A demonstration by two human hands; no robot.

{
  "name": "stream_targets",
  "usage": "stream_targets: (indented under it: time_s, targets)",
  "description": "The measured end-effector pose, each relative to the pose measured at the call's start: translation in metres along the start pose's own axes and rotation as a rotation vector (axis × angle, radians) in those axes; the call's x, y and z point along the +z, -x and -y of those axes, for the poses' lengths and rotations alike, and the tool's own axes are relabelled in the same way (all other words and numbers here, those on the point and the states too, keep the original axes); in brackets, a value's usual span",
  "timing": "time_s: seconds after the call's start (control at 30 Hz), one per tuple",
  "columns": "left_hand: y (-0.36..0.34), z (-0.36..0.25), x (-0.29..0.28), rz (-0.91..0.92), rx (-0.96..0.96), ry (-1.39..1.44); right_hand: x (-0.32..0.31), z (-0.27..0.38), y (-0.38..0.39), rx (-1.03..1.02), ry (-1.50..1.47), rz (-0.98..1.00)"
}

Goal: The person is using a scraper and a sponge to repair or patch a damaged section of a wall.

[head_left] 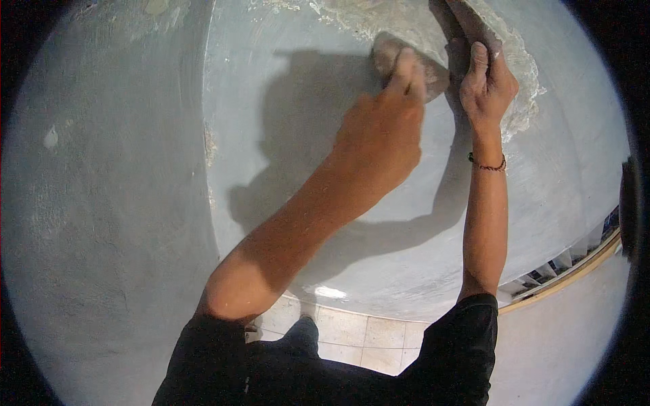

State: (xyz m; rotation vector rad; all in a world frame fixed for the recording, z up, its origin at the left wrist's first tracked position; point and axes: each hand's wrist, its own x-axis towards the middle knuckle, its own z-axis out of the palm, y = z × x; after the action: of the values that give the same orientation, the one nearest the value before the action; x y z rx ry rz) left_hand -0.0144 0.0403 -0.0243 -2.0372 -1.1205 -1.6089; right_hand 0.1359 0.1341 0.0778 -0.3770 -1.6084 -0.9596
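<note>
My left hand is closed on a broad, grey-smeared scraper and presses it near the grey wall; blur hides whether the blade touches it. Beside it, on the right, my right hand grips a flat, grey-coated board-like tool, thumb lying along its face. Its upper end runs out of view, so its kind is unclear. Around both tools spreads a rough, lighter patch of plaster with a ragged edge. The shadows of my arms and tools fall across the wall.
At left the wall meets another grey wall along a vertical corner. Pale floor tiles show below, near my leg. A slatted opening with a wooden edge lies at the lower right, and a dark object stands at the right rim.
</note>
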Motion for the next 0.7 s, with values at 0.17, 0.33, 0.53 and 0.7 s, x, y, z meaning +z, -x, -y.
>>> stream_targets:
  time_s: [0.17, 0.33, 0.53, 0.7]
  targets:
    - [0.0, -0.001, 0.005, 0.003, -0.032, -0.068, -0.001, 0.003, -0.001, 0.074, -0.025, 0.084]
    - [0.006, -0.006, 0.007, 0.022, -0.048, -0.039, -0.001, 0.002, -0.001, -0.026, -0.047, 0.028]
    - [0.0, -0.004, 0.008, -0.013, -0.048, -0.062, -0.004, 0.005, 0.0, 0.092, -0.017, 0.095]
    - [-0.002, -0.009, 0.003, 0.022, -0.076, -0.061, -0.002, 0.007, -0.001, 0.019, -0.049, 0.04]
